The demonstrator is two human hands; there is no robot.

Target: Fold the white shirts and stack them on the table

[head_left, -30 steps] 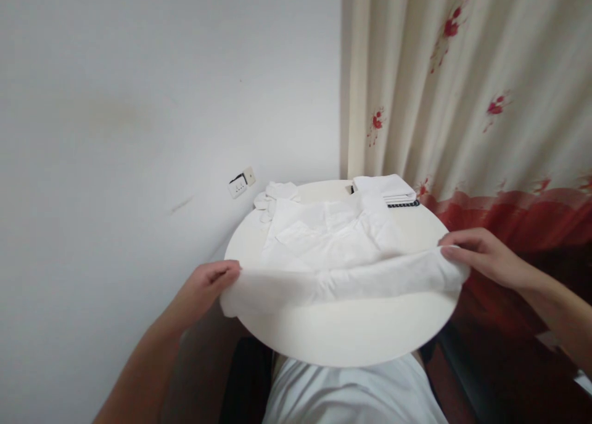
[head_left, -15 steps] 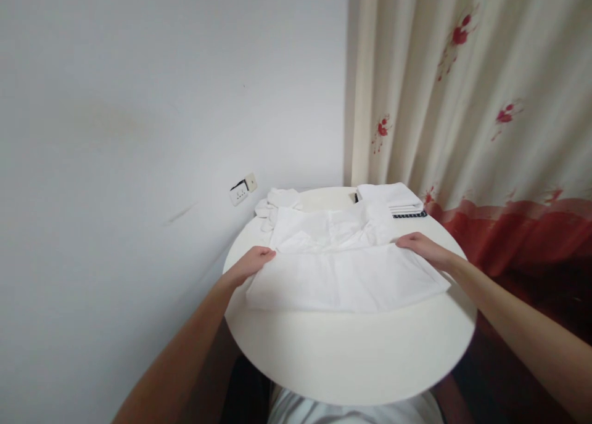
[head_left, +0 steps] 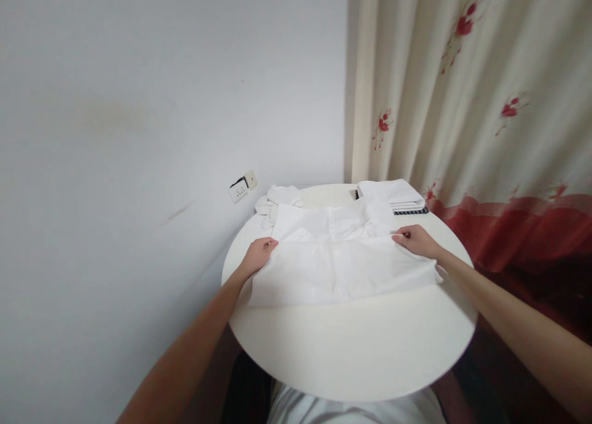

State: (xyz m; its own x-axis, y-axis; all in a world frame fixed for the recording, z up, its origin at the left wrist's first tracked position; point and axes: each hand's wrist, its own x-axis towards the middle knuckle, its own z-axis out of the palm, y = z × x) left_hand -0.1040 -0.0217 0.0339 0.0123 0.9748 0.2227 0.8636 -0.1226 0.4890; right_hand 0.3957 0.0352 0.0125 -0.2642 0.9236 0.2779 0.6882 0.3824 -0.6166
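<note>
A white cloth point(head_left: 333, 270), with the look of a garment, lies across the round white table point(head_left: 361, 350). Its near part is folded over, and the fold's upper edge runs between my hands. My left hand point(head_left: 259, 255) pinches that edge at its left end. At the right end, my right hand point(head_left: 417, 241) grips the same edge between thumb and curled fingers. The edge looks lifted slightly and pulled taut. Beyond it, the far part of the cloth is wrinkled. Which garment it is, I cannot tell.
At the table's back right sits a folded white stack point(head_left: 393, 193) over a dark patterned strip point(head_left: 411, 212). A crumpled white cloth point(head_left: 280, 199) lies at the back left. The wall with a socket point(head_left: 238, 190) borders the left; a curtain point(head_left: 425, 103) hangs behind the right.
Both hands have moved slightly up and away with the cloth's edge, which is raised a little. The fingers are more curled, and the near border of the cloth has shifted away from me.
</note>
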